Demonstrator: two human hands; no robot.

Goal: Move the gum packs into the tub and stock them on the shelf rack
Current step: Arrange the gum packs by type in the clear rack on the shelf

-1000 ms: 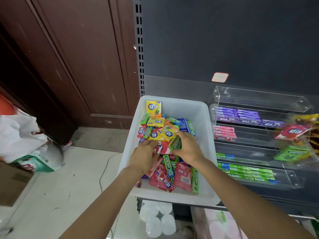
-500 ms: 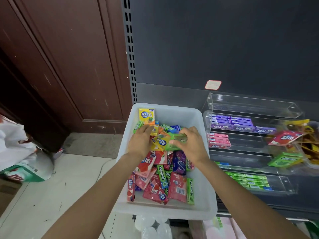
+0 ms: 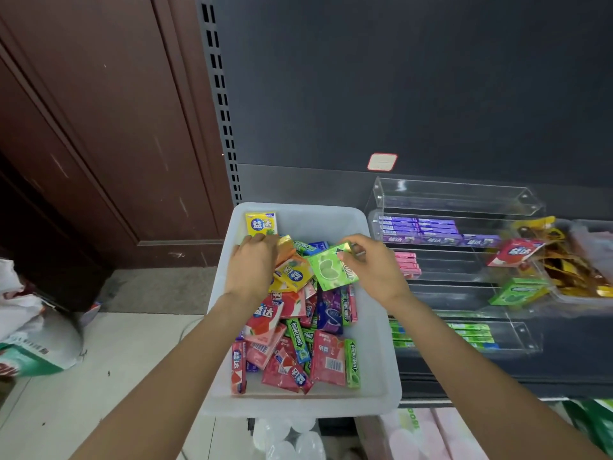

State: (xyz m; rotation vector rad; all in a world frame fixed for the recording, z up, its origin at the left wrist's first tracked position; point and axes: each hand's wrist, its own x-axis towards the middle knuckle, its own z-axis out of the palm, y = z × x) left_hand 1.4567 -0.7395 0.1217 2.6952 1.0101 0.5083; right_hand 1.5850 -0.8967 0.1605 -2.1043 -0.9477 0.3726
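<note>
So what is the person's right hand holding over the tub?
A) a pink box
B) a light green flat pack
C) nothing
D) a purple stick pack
B: the right hand pinches a light green flat pack by its edge above the white tub.

head cam — worn high, tilted forward and down | close over white tub [image 3: 378, 327] | single view

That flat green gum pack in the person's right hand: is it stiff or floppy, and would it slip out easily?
The green pack probably is fairly stiff: it stays flat though the right hand pinches only one edge. It looks light, since fingertips alone carry it. Its glossy face may be somewhat slippery. Flat and boxy, it should not roll if dropped into the tub.
</note>
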